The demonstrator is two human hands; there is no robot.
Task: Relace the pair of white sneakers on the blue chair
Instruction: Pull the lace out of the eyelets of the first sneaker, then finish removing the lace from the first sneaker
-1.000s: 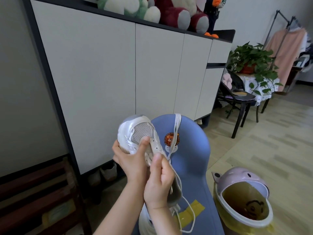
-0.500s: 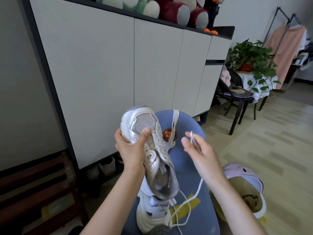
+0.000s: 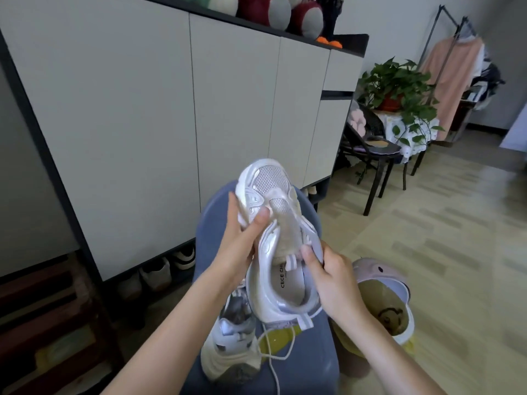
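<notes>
Fingers, both hands: curled round one white sneaker [image 3: 281,240], held up over the blue chair [image 3: 308,360] with its toe pointing far and its opening facing the camera.

Left hand [image 3: 238,246]: grips the sneaker's left side near the toe; thumb lies across the upper beside the tongue, the other fingers wrap behind the sole edge.

Right hand [image 3: 332,276]: grips the right side of the collar; thumb pressed on the rim by the tongue's end, remaining fingers behind the shoe and hidden. Eyelet rows on this sneaker show no lace.

Second sneaker [image 3: 231,349]: on the chair seat, near and left, below the held one, toe toward the camera; partly covered by the left forearm.

Lace [image 3: 273,357]: white, loose, trailing from the second sneaker across the seat toward the near edge. Yellow patch [image 3: 278,339] on the seat beneath it.

Surroundings, left to right: dark wooden rack [image 3: 42,323], low, near left; white cabinet [image 3: 171,109] with shoes [image 3: 159,272] in the gap below it and plush toys [image 3: 282,12] on top; pink-lidded bin [image 3: 382,303], lid open, on the floor just right of the chair; black chair [image 3: 370,143], far; potted plant [image 3: 396,89] on a small table; clothes rail [image 3: 453,67] with a pink garment, far right.
</notes>
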